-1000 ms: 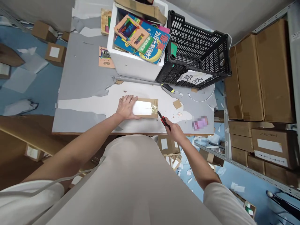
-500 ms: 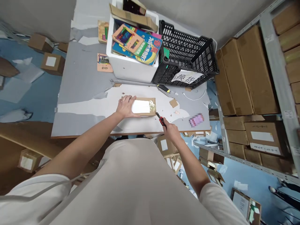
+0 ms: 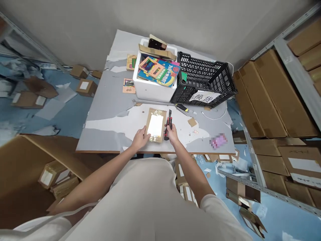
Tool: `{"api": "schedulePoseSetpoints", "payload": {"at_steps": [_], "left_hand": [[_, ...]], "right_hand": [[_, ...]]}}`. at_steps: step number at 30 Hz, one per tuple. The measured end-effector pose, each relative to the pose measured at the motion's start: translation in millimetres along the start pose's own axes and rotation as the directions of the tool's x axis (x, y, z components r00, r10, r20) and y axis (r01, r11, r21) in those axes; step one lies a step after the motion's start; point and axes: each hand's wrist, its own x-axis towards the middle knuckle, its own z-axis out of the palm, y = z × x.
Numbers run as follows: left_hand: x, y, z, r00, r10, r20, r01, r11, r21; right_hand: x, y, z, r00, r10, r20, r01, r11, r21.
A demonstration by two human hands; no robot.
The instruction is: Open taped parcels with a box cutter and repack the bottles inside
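A small brown cardboard box (image 3: 155,125) with a white label and shiny clear tape stands lengthwise on the table, its long side pointing away from me. My left hand (image 3: 141,138) grips its near left edge, thumb on top. In my right hand (image 3: 172,134) is a red and black box cutter (image 3: 169,125), held upright along the box's right side with its tip pointing away from me. Whether the right fingers also touch the box is hard to make out.
Behind the box are a white foam bin (image 3: 152,92) holding books and a black plastic crate (image 3: 208,77) with a paper sign. A yellow and black cutter (image 3: 182,107) lies before the crate. Cardboard scraps (image 3: 192,122) and a blurred pink item (image 3: 218,141) lie to the right.
The box has turned from lying crosswise to pointing away from me. My left hand moved to its near left edge; the right hand brought the box cutter alongside. The view has shifted.
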Motion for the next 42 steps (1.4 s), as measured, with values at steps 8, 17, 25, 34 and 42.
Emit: {"api": "schedulePoseSetpoints", "payload": {"at_steps": [8, 17, 25, 34, 42], "left_hand": [[13.9, -5.6, -6.5, 0.982, 0.13, -0.137, -0.117, 0.989, 0.092], [137.4, 28.2, -44.0, 0.94, 0.339, 0.031, -0.335, 0.909, 0.247], [128.9, 11.4, -45.8, 0.973, 0.223, -0.053, -0.206, 0.951, 0.233], [19.8, -23.2, -32.2, 0.96, -0.17, -0.222, 0.139, 0.979, -0.148], [53.0, 3.5, -38.3, 0.941, 0.303, -0.152, -0.248, 0.922, 0.298]], "right_hand": [[-29.4, 5.5, -22.2, 0.999, -0.039, 0.016, 0.038, 0.999, 0.026], [-101.5, 35.0, -30.5, 0.916, 0.316, 0.246, -0.378, 0.887, 0.265], [-77.8, 19.7, -32.0, 0.962, 0.223, 0.158, -0.254, 0.943, 0.214], [20.0, -47.7, -45.5, 0.996, 0.045, 0.082, -0.045, 0.999, -0.006], [-4.8, -39.5, -86.8, 0.991, 0.0, 0.133, 0.068, 0.861, -0.504]]}}
